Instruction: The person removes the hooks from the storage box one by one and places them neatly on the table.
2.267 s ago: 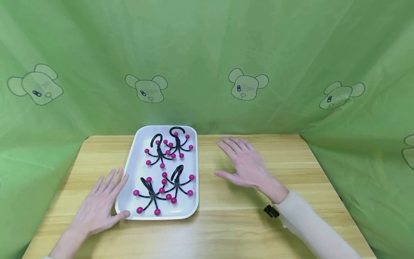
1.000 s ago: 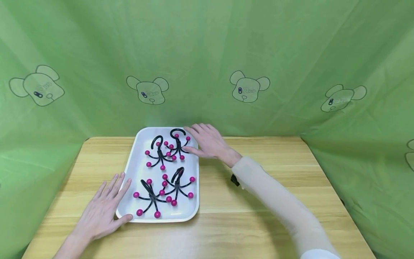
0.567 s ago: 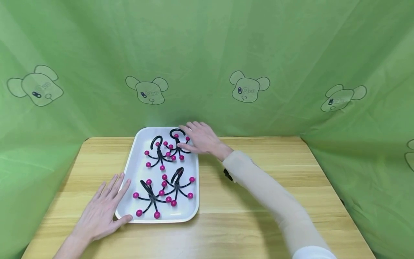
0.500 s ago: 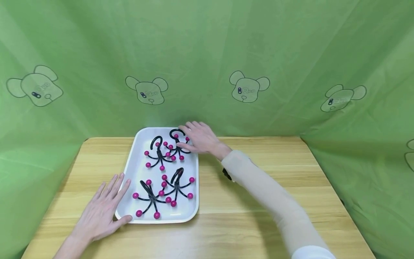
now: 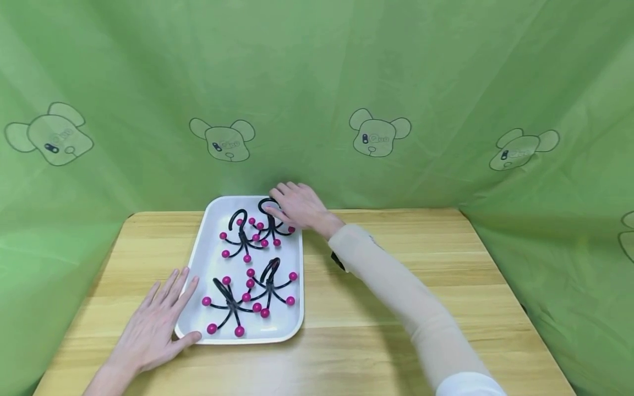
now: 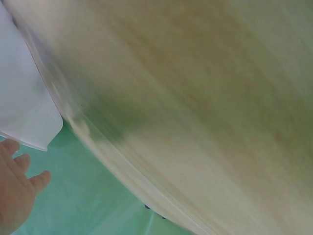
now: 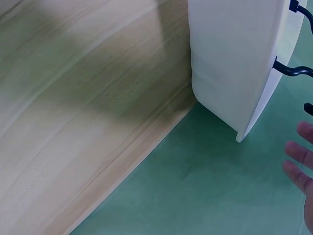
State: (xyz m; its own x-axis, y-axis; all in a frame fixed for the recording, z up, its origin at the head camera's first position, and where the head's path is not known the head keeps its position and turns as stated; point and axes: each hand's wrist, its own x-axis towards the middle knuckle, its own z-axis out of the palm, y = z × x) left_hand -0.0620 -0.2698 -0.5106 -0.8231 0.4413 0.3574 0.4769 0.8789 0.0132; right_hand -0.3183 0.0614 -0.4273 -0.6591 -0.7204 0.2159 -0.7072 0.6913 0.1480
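Observation:
Several black wire hooks, each with a curled top and splayed arms tipped with pink balls, lie in a white tray. My right hand hovers over the far-right hook, its thumb across the curled top and its fingers over the tray's back edge. That hand hides part of the hook. In the right wrist view the fingers are apart from a black hook end. At the tray's near-left side, my left hand lies with fingers spread, thumb at the rim, holding nothing.
Beside the far-right hook lies the far-left hook. Nearer are the near-left hook and near-right hook, their arms close together. The wooden table ends at a green curtain behind and on both sides.
My right hand has come from the table right of the tray leftward over the far-right hook, then edged slightly farther left. The left hand and the tray stay nearly where they were.

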